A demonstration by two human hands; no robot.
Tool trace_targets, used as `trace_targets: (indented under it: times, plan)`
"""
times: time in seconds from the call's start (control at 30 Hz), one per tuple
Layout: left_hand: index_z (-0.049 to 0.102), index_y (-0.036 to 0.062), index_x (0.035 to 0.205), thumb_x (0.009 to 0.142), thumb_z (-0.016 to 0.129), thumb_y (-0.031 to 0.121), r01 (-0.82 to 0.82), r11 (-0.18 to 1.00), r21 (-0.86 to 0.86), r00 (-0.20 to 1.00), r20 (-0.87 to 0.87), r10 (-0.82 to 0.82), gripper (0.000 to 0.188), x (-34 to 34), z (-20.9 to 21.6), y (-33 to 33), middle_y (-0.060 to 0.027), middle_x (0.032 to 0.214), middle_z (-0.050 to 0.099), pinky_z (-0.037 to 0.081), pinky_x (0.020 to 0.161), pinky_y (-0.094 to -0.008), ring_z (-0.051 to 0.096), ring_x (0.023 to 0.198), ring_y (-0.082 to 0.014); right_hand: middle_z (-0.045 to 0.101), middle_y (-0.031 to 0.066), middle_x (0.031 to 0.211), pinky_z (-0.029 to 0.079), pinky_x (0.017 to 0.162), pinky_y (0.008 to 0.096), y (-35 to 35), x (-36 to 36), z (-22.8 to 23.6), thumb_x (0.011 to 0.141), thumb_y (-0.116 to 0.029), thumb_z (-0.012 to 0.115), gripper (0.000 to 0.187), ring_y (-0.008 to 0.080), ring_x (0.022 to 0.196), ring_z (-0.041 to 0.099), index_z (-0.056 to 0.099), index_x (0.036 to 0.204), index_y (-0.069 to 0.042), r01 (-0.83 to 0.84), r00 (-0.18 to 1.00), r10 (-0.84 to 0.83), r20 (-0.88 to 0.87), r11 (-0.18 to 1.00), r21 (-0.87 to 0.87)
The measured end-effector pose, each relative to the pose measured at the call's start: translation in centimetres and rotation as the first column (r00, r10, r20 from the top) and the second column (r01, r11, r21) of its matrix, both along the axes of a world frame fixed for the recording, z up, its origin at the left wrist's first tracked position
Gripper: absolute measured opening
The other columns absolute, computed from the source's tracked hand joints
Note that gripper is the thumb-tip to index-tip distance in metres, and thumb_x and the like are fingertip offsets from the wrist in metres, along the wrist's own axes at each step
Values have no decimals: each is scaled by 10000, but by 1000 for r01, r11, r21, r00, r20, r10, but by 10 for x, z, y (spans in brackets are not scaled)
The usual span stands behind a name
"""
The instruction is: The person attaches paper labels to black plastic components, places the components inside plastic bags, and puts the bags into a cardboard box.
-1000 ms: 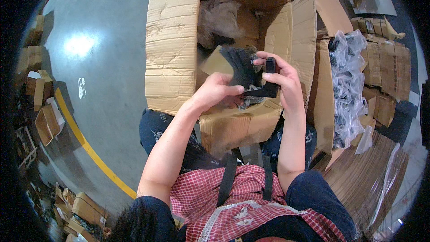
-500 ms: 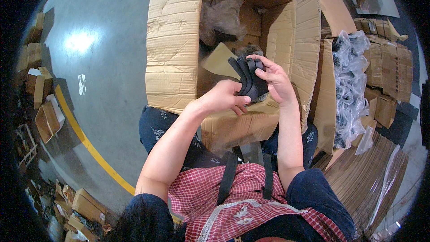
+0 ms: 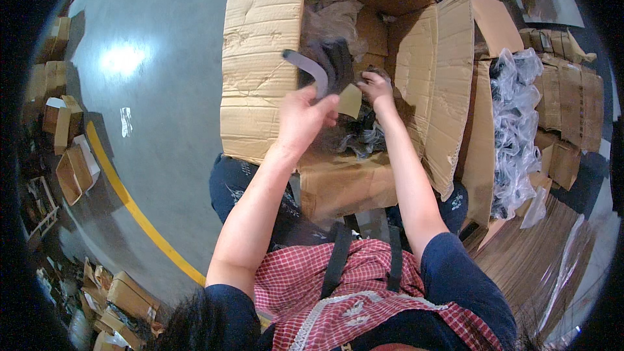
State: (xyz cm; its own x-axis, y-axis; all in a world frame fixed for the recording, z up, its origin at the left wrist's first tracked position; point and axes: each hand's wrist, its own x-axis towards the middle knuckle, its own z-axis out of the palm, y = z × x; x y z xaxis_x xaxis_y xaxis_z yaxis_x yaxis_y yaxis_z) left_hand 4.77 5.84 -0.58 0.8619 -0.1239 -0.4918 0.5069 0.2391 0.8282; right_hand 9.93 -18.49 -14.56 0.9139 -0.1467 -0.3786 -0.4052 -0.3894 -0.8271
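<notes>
The left hand (image 3: 302, 120) is gripping a stack of dark curved pieces (image 3: 325, 65) above the open cardboard box (image 3: 260, 58), freeing the right hand (image 3: 377, 88) to reach inside, fingers' grip hidden.

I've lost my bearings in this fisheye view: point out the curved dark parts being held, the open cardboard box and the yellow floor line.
curved dark parts (image 3: 325, 65), head view, on the grey bent piece.
open cardboard box (image 3: 260, 58), head view, on its left flap.
yellow floor line (image 3: 140, 214), head view, mid-stripe.
</notes>
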Motion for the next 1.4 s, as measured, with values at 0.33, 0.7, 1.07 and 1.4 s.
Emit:
trace_targets:
  times: [0.33, 0.7, 1.07, 1.4]
  plan:
    - [692, 19, 1045, 938, 672, 138, -288, 923, -254, 955, -4, 296, 160, 5, 9, 15, -87, 943, 730, 556, 625, -277, 656, 719, -129, 683, 260, 997, 525, 889, 457, 69, 48, -25, 730, -136, 673, 468, 423, 955, 667, 640, 1179, -9, -494, 806, 590, 44, 711, -500]
    - [689, -26, 1072, 954, 634, 144, 76, 982, -174, 965, 263, -28, 214, -26, 43, 34, -88, 969, 731, 520, 872, -312, 680, 896, -165, 644, 62, 672, 467, 633, 291, 14, -37, 165, 699, -48, 546, 105, 131, 663, 585, 633, 729, 3, -652, 758, 640, 126, 740, 163]
    - [688, -40, 1074, 912, 649, 115, 234, 877, -420, 963, 227, -149, 228, -149, 128, 0, -107, 988, 722, 498, 852, -299, 654, 861, -159, 674, 40, 724, 460, 618, 254, -14, -130, 302, 694, -9, 532, 175, 105, 667, 590, 680, 778, 29, -650, 709, 701, 75, 609, 454]
    - [646, 16, 877, 934, 629, 48, -315, 924, -217, 911, 205, 358, 68, -210, 177, -48, -83, 906, 704, 510, 737, -276, 633, 773, -131, 527, 131, 1399, 392, 1084, 354, -17, -227, 325, 938, -230, 640, 606, 221, 1266, 517, 418, 1450, 4, -392, 920, 336, 203, 764, 513]
